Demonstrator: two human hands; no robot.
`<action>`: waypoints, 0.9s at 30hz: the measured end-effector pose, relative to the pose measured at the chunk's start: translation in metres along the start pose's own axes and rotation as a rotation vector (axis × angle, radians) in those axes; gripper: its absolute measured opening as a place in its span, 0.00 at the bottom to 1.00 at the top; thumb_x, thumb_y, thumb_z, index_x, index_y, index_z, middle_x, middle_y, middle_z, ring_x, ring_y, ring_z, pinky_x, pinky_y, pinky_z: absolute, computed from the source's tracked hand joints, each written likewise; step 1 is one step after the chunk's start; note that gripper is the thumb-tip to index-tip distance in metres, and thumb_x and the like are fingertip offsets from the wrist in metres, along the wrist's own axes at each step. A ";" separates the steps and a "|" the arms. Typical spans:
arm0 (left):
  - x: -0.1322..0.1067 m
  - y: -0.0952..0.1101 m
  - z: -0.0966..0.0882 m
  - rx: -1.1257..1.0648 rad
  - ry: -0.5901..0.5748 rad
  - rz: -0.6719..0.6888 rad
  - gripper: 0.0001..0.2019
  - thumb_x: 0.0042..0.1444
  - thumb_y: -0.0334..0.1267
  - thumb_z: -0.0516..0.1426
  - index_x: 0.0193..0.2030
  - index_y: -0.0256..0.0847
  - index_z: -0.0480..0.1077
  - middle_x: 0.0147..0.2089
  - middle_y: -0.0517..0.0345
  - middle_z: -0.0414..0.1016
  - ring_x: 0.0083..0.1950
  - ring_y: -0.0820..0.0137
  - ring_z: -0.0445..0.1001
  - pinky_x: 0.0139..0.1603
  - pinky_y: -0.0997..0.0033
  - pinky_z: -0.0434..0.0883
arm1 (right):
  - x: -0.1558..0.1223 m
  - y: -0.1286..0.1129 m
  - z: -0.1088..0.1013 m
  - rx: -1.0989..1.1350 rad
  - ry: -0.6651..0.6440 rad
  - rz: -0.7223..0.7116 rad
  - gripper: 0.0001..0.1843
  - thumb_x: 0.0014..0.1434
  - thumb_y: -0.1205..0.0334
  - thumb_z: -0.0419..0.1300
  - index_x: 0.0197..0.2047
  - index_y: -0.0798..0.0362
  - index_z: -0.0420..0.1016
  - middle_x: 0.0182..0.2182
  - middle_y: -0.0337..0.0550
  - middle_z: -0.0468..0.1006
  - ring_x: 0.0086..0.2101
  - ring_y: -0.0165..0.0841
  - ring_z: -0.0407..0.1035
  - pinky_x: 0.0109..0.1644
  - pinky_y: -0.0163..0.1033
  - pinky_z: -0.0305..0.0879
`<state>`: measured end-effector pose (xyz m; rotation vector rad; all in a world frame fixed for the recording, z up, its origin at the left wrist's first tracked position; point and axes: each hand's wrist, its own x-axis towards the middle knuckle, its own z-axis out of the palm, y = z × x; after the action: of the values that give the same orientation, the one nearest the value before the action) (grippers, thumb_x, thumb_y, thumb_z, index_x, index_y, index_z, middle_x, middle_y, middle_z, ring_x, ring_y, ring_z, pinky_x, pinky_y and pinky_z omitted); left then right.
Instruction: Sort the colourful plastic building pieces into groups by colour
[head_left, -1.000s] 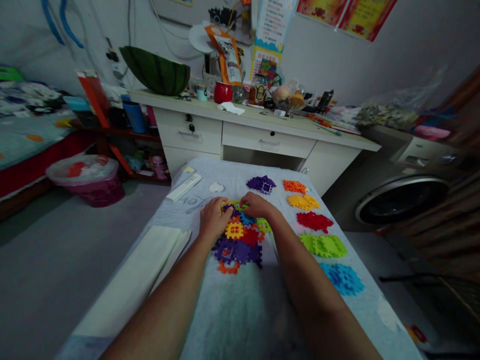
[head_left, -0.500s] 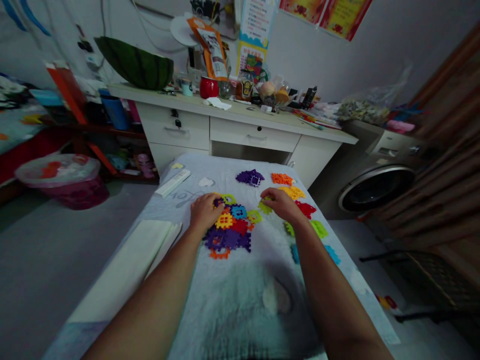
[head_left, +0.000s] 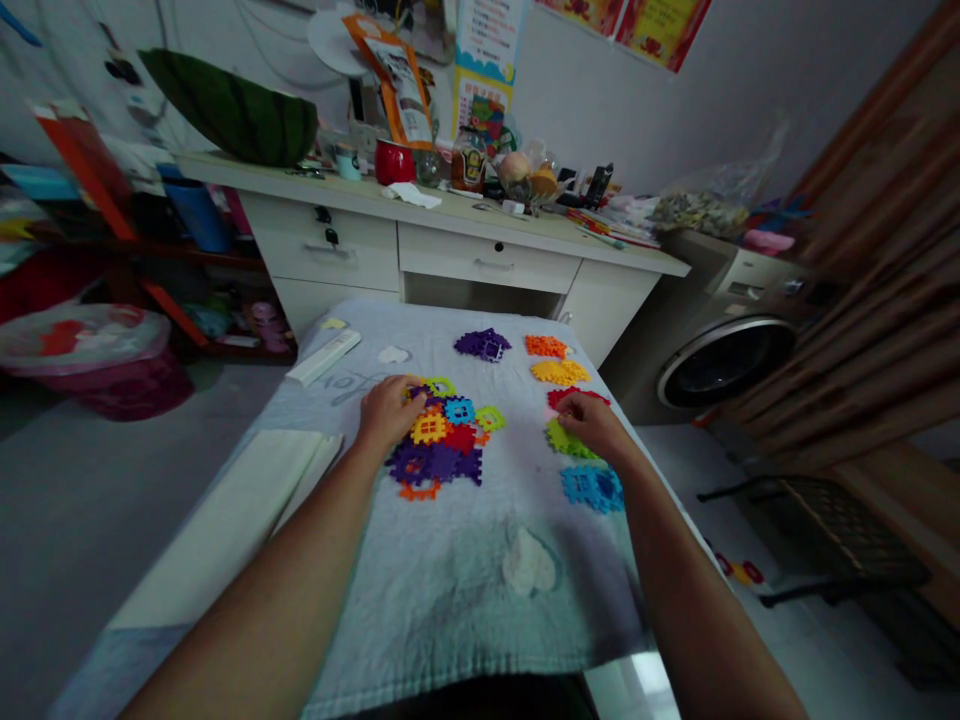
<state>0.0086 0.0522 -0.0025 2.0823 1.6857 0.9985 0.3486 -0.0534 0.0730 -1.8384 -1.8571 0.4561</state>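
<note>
A mixed heap of interlocking plastic tiles (head_left: 442, 460), in purple, yellow, blue, red, green and orange, lies mid-table. My left hand (head_left: 388, 412) rests at the heap's upper left edge, fingers curled and thumb against the tiles; what it grips is hidden. On the right, my right hand (head_left: 592, 425) is over a green tile pile (head_left: 564, 440), with fingers bent together and their contents unclear. Just behind it lies a red tile pile (head_left: 577, 396), and nearer me a blue tile pile (head_left: 592, 488). Farther back are yellow (head_left: 559, 372), orange (head_left: 545, 346) and purple tile piles (head_left: 482, 345).
A cloth (head_left: 450, 620) with heart prints covers the table. A white box-like strip (head_left: 325, 357) and a folded white pad (head_left: 225, 520) lie along the left. Beyond stands a white desk (head_left: 487, 255), with a washing machine (head_left: 727, 340) to its right.
My right hand has moved right and toward me with a green tile, from beside the mixed heap to the green pile. My left hand stays at the heap. The camera view has shifted slightly.
</note>
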 end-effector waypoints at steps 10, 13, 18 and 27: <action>-0.001 -0.004 -0.002 0.082 0.031 0.028 0.16 0.56 0.43 0.53 0.48 0.40 0.73 0.49 0.49 0.75 0.53 0.60 0.72 0.58 0.62 0.66 | -0.001 -0.034 0.018 -0.479 0.006 0.044 0.15 0.56 0.67 0.61 0.47 0.53 0.76 0.50 0.52 0.75 0.50 0.44 0.64 0.51 0.46 0.56; -0.003 -0.002 -0.002 0.149 0.029 0.027 0.17 0.58 0.46 0.52 0.48 0.41 0.73 0.51 0.50 0.76 0.55 0.58 0.71 0.60 0.58 0.64 | -0.003 -0.057 0.037 -0.410 -0.061 -0.038 0.15 0.58 0.62 0.61 0.50 0.52 0.75 0.51 0.49 0.75 0.51 0.43 0.63 0.53 0.46 0.56; -0.007 0.002 -0.005 0.185 -0.022 -0.014 0.18 0.58 0.49 0.52 0.51 0.45 0.73 0.53 0.51 0.75 0.55 0.55 0.71 0.55 0.56 0.66 | -0.003 -0.075 0.078 -0.366 -0.065 -0.127 0.17 0.61 0.57 0.59 0.53 0.53 0.73 0.51 0.49 0.75 0.50 0.41 0.64 0.54 0.43 0.55; -0.006 -0.002 -0.004 0.140 0.000 -0.013 0.16 0.57 0.48 0.53 0.47 0.46 0.74 0.53 0.54 0.76 0.55 0.58 0.71 0.57 0.59 0.65 | -0.008 -0.075 0.086 -0.426 -0.024 -0.106 0.10 0.65 0.61 0.54 0.45 0.52 0.74 0.44 0.49 0.78 0.46 0.40 0.68 0.48 0.42 0.56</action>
<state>0.0040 0.0462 -0.0034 2.1538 1.8145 0.9003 0.2384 -0.0556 0.0421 -1.9856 -2.1838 0.0429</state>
